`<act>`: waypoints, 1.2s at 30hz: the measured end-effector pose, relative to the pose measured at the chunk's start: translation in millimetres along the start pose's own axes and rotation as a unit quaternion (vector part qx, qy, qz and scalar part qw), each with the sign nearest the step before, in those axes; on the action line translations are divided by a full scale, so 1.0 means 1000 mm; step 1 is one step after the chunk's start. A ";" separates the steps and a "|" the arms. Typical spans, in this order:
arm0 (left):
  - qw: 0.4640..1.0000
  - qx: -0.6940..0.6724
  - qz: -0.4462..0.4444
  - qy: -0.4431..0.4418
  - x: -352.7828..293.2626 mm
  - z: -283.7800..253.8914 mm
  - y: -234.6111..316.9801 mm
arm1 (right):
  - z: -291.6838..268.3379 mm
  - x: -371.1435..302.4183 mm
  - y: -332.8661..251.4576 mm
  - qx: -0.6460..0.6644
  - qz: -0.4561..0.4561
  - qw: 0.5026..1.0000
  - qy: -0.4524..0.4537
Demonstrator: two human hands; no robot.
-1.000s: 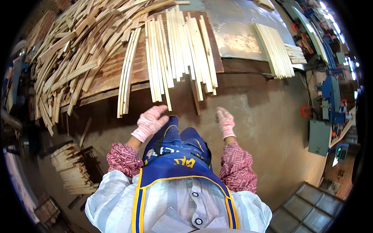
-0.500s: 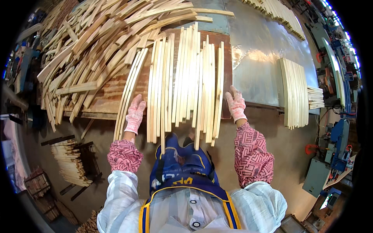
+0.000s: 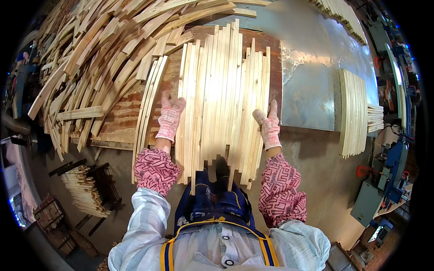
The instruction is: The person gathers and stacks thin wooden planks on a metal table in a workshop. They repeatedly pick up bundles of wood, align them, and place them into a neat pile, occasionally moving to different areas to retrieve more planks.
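Observation:
A row of long, pale wooden slats (image 3: 214, 90) lies side by side on the brown table board (image 3: 120, 118), their near ends uneven and jutting past the edge toward my apron. My left hand (image 3: 170, 115), in a pinkish glove, is at the row's left side, thumb apart from the fingers. Against the right side is my right hand (image 3: 268, 124), gloved alike, its thumb over the outer slats and its fingers stretched along the edge. Both hands look open, with the row between them. A few separate slats (image 3: 149, 106) lie left of my left hand.
A big jumbled heap of wooden strips (image 3: 90, 63) covers the table's far left. Right of the board is a shiny metal sheet (image 3: 309, 86), bearing a neat slat stack (image 3: 352, 113) at its right. Another bundle (image 3: 86, 192) rests on a low rack at lower left.
Both hands have come inward against the row. The gaps between the slats have mostly closed, and the row now sits tighter. The view has shifted slightly.

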State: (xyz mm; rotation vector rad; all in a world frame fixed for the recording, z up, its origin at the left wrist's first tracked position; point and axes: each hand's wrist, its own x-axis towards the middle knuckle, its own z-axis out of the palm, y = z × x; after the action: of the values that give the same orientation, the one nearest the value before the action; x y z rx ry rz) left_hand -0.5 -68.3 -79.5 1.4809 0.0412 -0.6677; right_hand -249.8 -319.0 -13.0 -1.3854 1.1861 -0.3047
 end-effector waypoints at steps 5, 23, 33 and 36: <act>0.977 0.174 -0.090 -0.079 -0.052 0.014 0.061 | -0.016 -0.024 0.000 0.031 0.058 0.994 -0.093; 0.980 -0.072 -0.053 -0.178 -0.062 0.003 0.087 | -0.038 -0.034 -0.029 0.250 -0.033 0.953 -0.171; 0.899 0.021 0.354 -0.258 -0.063 0.090 0.311 | -0.102 -0.039 -0.265 0.162 -0.364 0.911 -0.103; 0.828 0.140 0.454 -0.297 -0.004 0.081 0.343 | -0.111 -0.026 -0.300 0.114 -0.411 0.900 -0.096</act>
State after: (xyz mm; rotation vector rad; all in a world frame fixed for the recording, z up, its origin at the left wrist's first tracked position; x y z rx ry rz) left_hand 115.3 -159.4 240.3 1.2978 -1.2226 -0.3074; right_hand -210.7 -439.2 281.8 -1.6023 0.3299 -0.8483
